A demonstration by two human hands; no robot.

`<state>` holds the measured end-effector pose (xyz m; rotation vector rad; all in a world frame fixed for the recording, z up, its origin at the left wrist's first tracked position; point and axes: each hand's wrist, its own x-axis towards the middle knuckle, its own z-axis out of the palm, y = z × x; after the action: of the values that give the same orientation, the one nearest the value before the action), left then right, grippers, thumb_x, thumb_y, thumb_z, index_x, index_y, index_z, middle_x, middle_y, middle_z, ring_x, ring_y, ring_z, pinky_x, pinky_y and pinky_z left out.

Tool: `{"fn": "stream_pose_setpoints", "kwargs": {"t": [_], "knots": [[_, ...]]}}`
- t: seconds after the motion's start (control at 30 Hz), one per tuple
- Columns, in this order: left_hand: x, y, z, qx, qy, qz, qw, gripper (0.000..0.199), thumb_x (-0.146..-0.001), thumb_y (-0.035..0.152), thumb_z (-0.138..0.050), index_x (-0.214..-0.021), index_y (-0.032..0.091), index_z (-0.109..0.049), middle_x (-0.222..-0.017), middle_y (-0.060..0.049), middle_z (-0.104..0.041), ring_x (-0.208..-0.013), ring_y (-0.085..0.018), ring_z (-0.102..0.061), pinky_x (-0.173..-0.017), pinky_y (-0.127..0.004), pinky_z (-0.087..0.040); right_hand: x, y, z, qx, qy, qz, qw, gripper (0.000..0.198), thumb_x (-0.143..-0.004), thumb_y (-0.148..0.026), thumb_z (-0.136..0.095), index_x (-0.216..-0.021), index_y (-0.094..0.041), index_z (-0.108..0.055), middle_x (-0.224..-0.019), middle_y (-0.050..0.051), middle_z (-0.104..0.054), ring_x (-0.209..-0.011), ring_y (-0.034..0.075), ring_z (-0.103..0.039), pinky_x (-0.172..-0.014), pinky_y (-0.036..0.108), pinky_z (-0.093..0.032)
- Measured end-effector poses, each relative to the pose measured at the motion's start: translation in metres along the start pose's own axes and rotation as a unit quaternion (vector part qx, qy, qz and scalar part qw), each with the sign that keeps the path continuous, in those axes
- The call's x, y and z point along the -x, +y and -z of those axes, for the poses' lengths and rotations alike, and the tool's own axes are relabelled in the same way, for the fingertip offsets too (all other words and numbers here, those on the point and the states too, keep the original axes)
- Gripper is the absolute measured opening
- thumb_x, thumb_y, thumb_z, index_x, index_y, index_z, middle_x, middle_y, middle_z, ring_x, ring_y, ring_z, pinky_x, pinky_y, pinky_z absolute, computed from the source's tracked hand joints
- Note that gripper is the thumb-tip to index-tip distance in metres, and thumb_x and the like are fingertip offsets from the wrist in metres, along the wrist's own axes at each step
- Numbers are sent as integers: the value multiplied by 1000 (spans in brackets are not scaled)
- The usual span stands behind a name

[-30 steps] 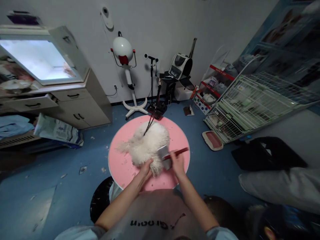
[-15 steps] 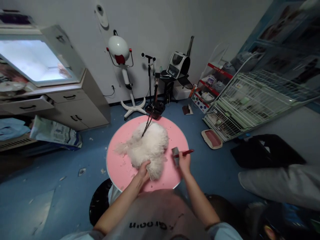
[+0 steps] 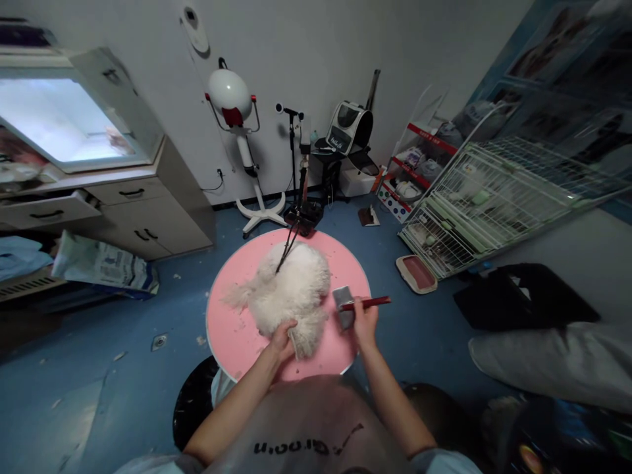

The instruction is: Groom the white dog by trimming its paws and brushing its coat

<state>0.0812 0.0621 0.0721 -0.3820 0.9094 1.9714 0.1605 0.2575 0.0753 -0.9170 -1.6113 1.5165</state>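
A fluffy white dog is on a round pink grooming table, with a dark loop lead running up from it to the stand. At the dog's near side, my left hand is closed around a shaggy part of its coat, perhaps a leg; the thumb lies on top. My right hand grips the red handle of a slicker brush. The brush's grey rectangular head is over the right side of the table, a short way from the fur. Loose tufts lie on the tabletop.
Behind the table are a white stand dryer and a pet carrier. Wire cages and a litter tray stand right. A cabinet is left, a black stool near-left. Another person's grey-clothed leg is at right.
The slicker brush has turned in my right hand, so its broad head faces up more and its handle points right. My left hand keeps its hold on the dog. The view has shifted slightly.
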Motion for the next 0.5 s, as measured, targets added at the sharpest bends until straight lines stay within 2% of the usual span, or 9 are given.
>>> {"fn": "stream_pose_setpoints", "kwargs": {"t": [0.07, 0.1, 0.13, 0.23, 0.27, 0.3, 0.4, 0.43, 0.5], "knots": [[-1, 2, 0, 6, -26, 30, 999, 30, -59, 21, -64, -89, 15, -62, -78, -12, -70, -81, -30, -66, -80, -43, -49, 0, 2, 1, -15, -87, -21, 996, 31, -73, -47, -62, -82, -18, -56, -76, 3, -64, -70, 17, -59, -66, 29, -47], [-1, 3, 1, 9, -30, 39, 999, 32, -59, 21, -64, -90, 15, -61, -78, -12, -70, -81, -29, -66, -81, -42, -49, -1, 4, 3, -7, -99, -35, 994, 32, -71, -48, -62, -80, -18, -56, -72, 2, -63, -67, 17, -58, -63, 29, -46], [-2, 4, 2, 9, -28, 42, 999, 34, -58, 21, -64, -91, 14, -61, -78, -11, -70, -82, -29, -66, -82, -42, -49, -5, 4, 6, 8, -75, -46, 996, 33, -69, -48, -63, -77, -18, -55, -68, 1, -61, -65, 17, -57, -62, 29, -45], [-5, 3, 3, 10, -18, 41, 999, 37, -57, 21, -65, -93, 12, -60, -77, -11, -69, -87, -29, -66, -86, -41, -47, -11, 2, 13, 46, 73, -34, 996, 32, -68, -48, -61, -75, -18, -53, -66, 1, -60, -64, 17, -56, -63, 29, -44], [-6, 3, 2, 11, -21, 39, 999, 37, -57, 21, -66, -92, 11, -61, -78, -11, -69, -88, -30, -66, -86, -41, -47, -9, 0, 12, 40, 78, -25, 996, 31, -70, -47, -61, -76, -18, -54, -68, 2, -61, -65, 17, -56, -64, 29, -44], [-8, 1, 1, 13, -28, 35, 999, 36, -58, 22, -66, -92, 11, -61, -79, -11, -70, -88, -30, -66, -87, -41, -47, -4, -2, 9, 25, 49, -20, 998, 30, -71, -47, -60, -77, -18, -55, -70, 3, -62, -66, 17, -57, -65, 29, -45], [-13, -5, -7, 17, -44, 22, 999, 33, -59, 23, -68, -90, 12, -63, -81, -12, -70, -89, -30, -65, -86, -40, -46, 17, -2, -8, -24, -103, -51, 993, 29, -70, -46, -63, -76, -18, -56, -70, 1, -63, -66, 17, -57, -64, 28, -46], [-14, -7, -10, 14, -48, 23, 998, 33, -59, 23, -68, -90, 13, -63, -81, -12, -71, -90, -30, -65, -86, -40, -46, 22, 0, -11, -29, -115, -69, 991, 29, -69, -45, -64, -74, -19, -56, -67, 0, -62, -64, 16, -57, -62, 28, -45], [-15, -12, -14, 5, -56, 25, 998, 32, -60, 23, -69, -89, 13, -64, -84, -14, -71, -94, -32, -64, -88, -41, -45, 23, 4, -12, -20, -95, -85, 992, 29, -66, -44, -66, -73, -18, -55, -64, -2, -59, -61, 15, -55, -60, 27, -44]]}}
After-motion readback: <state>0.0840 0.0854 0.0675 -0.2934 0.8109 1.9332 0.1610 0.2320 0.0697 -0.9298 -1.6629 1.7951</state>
